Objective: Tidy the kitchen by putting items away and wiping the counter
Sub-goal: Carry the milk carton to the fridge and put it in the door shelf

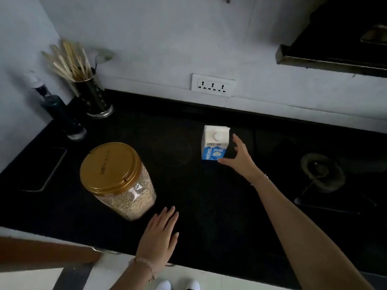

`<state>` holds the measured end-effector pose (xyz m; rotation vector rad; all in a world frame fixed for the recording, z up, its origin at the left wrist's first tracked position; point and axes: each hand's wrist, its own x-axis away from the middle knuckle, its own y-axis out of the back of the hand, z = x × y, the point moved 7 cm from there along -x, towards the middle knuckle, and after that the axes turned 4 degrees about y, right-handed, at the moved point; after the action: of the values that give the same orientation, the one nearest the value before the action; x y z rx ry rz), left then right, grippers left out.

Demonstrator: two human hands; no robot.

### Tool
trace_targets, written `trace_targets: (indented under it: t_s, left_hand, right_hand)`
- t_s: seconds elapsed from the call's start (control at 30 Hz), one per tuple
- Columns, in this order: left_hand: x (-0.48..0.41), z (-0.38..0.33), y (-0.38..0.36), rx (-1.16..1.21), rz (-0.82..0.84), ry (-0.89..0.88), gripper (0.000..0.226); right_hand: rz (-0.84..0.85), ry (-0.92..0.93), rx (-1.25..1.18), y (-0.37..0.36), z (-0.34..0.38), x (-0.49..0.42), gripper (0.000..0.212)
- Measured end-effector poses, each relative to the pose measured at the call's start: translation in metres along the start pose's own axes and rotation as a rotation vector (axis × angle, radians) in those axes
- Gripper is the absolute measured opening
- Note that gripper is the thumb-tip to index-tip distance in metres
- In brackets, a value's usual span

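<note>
A small blue and white milk carton [214, 143] stands upright in the middle of the black counter [188, 195]. My right hand [239, 158] is open just to its right, the thumb near the carton's lower corner and the fingers spread beside it, not closed around it. A clear plastic jar of oats with a gold lid [117, 178] stands at the left front. My left hand [161, 233] lies flat and open near the counter's front edge, to the right of the jar and apart from it.
A dark phone [45, 168] lies at the left. Behind it stand a dark bottle [59, 114] and a metal holder of wooden chopsticks [92, 95]. A gas burner [322, 172] is at the right, a wall socket [212, 84] behind the carton, a range hood [335, 55] above.
</note>
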<state>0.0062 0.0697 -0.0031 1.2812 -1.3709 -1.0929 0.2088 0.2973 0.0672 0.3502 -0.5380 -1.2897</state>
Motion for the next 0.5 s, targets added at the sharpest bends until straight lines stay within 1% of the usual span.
trace_targets:
  t_s: [0.07, 0.13, 0.2, 0.3, 0.33, 0.43, 0.5]
  left_hand:
    - [-0.003, -0.001, 0.002, 0.045, 0.007, -0.003, 0.049]
    - [0.000, -0.004, 0.001, 0.040, -0.027, -0.033, 0.048]
    - [-0.001, -0.005, 0.001, 0.047, -0.006, -0.031, 0.051]
    - [0.000, -0.005, 0.005, 0.045, -0.001, -0.028, 0.051]
    - [0.000, -0.005, 0.004, 0.048, 0.008, -0.025, 0.051]
    - [0.000, -0.004, 0.003, 0.057, 0.012, -0.014, 0.049]
    - [0.000, -0.004, 0.003, 0.051, 0.028, -0.015, 0.047]
  right_hand:
    - [0.027, 0.044, -0.034, -0.003, 0.008, -0.015, 0.104]
    - [0.072, 0.058, -0.085, -0.005, 0.010, -0.031, 0.106]
    - [0.103, 0.078, -0.107, -0.009, 0.012, -0.038, 0.101]
    - [0.097, 0.116, -0.134, -0.010, 0.015, -0.045, 0.087]
    - [0.099, 0.118, -0.129, -0.011, 0.016, -0.047, 0.087]
    - [0.119, 0.106, -0.126, -0.015, 0.015, -0.053, 0.100]
    - [0.142, 0.103, -0.146, -0.017, 0.018, -0.055, 0.096]
